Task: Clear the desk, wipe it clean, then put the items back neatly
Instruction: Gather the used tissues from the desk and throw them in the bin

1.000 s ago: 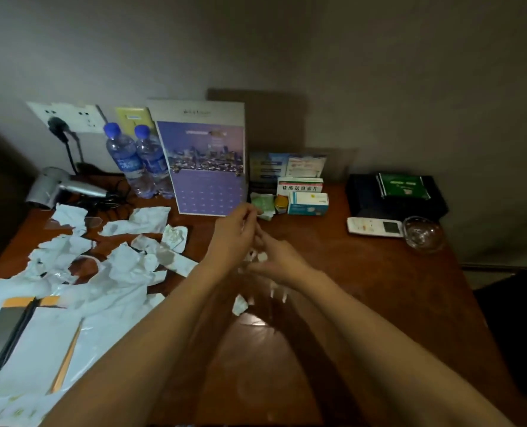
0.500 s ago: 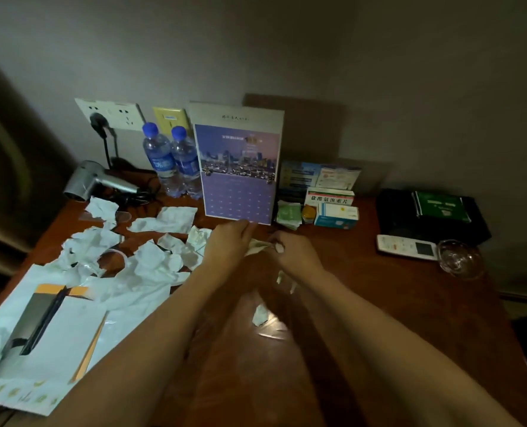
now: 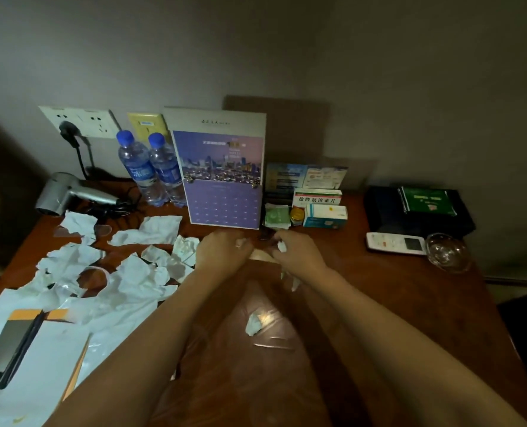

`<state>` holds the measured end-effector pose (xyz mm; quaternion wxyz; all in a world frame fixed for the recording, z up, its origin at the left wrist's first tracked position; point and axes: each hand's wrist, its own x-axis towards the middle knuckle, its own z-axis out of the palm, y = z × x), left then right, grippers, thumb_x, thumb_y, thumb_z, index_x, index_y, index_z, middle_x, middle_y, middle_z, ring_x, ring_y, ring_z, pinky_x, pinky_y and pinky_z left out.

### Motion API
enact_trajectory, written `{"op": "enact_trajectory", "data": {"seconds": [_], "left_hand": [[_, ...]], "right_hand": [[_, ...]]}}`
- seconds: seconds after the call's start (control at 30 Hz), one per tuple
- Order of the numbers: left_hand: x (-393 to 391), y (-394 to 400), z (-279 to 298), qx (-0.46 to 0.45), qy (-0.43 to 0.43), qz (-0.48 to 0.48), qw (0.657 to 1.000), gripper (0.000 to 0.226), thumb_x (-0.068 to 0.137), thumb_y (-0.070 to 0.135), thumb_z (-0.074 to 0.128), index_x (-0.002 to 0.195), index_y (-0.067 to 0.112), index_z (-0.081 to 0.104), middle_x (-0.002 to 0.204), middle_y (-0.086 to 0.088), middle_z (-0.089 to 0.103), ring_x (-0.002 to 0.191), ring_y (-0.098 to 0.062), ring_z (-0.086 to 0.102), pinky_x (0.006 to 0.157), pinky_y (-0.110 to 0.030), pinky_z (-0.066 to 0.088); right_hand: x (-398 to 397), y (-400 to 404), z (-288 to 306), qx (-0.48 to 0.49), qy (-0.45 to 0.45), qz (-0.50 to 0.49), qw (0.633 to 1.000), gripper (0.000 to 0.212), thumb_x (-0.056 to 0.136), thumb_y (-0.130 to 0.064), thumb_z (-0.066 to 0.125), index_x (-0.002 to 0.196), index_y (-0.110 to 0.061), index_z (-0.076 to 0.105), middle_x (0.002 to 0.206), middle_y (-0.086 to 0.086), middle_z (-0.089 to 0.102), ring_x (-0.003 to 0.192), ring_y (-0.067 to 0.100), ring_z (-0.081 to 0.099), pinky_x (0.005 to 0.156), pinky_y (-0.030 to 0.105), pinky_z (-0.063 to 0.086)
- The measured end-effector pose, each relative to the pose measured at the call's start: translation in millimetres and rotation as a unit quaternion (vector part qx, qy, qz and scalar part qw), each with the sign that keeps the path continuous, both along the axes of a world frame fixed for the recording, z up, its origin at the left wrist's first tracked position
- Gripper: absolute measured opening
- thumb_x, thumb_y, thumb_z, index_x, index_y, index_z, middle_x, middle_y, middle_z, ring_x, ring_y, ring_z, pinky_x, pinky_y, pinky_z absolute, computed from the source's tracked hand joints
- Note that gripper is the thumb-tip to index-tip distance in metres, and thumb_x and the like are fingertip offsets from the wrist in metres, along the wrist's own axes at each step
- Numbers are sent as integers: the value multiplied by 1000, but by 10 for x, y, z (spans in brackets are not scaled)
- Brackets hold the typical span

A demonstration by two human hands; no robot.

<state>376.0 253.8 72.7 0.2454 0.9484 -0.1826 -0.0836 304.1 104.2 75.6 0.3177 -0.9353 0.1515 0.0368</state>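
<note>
Both hands are out over the brown surface (image 3: 410, 303), close together, just in front of the purple calendar (image 3: 222, 177). The left hand (image 3: 222, 252) has its grip curled shut and a small white bit shows at its fingers. The right hand (image 3: 299, 252) has its grip closed too, pinching a little white paper scrap (image 3: 282, 247). Between the two hands there is a pale, thin piece, but it is too dim to tell what it is.

A crumpled white scrap (image 3: 252, 324) lies on the surface nearer the person, between the two arms. A big mess of torn white paper (image 3: 126, 266) covers the left side. Two water bottles (image 3: 151, 171) stand beside the calendar, and a silver hair dryer (image 3: 71, 194) lies in the far left corner. Small medicine boxes (image 3: 320, 208) sit right of the calendar. On the right are a white remote (image 3: 394, 241) and a glass bowl (image 3: 447, 252), just beside each other.
</note>
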Motion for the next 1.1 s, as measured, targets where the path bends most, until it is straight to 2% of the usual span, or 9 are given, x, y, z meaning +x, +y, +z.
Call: {"op": "enact_trajectory", "data": {"seconds": [0.1,0.23,0.3,0.4,0.5,0.6,0.7,0.9,1.1], "left_hand": [[-58,-50,19,-33,42,-20,998,16,82,19,57,66,15,54,78,-4,59,79,-27,62,65,-29,44],[-386,-342,166,-80,72,-85,991,25,78,27,51,81,10,68,86,-11,67,85,-30,63,74,-34,48],[-643,-605,254,-88,84,-116,986,17,83,23,55,69,12,56,74,-11,60,76,-30,59,66,-35,44],[-1136,-1081,413,-130,68,-179,973,26,89,14,59,70,19,41,70,-2,50,66,-19,48,59,-31,34],[-1795,-1596,572,-171,48,-249,952,24,93,20,57,78,20,39,68,5,47,59,-10,45,57,-29,35],[-2490,-2121,627,-178,31,-304,935,15,94,28,56,87,21,44,78,4,56,68,-13,55,61,-34,46],[-3191,-2642,635,-177,25,-359,916,12,93,32,55,89,24,48,85,5,60,75,-15,59,66,-37,48],[-4381,-3578,717,-144,-1,-476,868,13,94,35,53,85,26,51,71,12,53,59,-6,49,51,-23,31],[-5135,-4337,752,-131,56,-561,815,9,94,35,54,86,29,54,76,10,58,65,-4,55,55,-20,38]], "right_hand": [[-233,-156,2,13,-20,-40,999,25,88,-31,64,105,-12,62,109,6,63,99,19,57,77,25,41],[-712,-477,51,-8,-62,-81,995,32,88,-28,65,114,-10,59,116,5,59,107,18,55,79,15,34],[-1015,-675,111,-7,-65,-114,991,33,89,-27,64,117,-11,58,118,5,60,108,18,55,83,18,37],[-1597,-1013,224,-20,-72,-165,983,25,91,-25,61,112,-11,60,115,6,63,105,19,57,82,22,42],[-2377,-1416,339,-41,-87,-210,973,19,91,-23,61,104,-9,61,107,6,64,100,20,58,82,27,44],[-3224,-1809,423,-51,-102,-257,960,13,91,-21,62,95,-9,59,96,2,59,92,16,56,74,21,39],[-4131,-2170,498,-63,-114,-322,938,11,91,-17,61,91,-7,57,92,4,56,88,17,53,70,17,30],[-5625,-2657,604,-71,-141,-460,874,10,91,-15,60,90,-12,51,97,1,49,86,13,47,72,22,35],[-6509,-3074,523,-82,-147,-554,815,18,90,-14,61,86,-17,44,94,-3,43,83,12,43,61,15,35]]}}
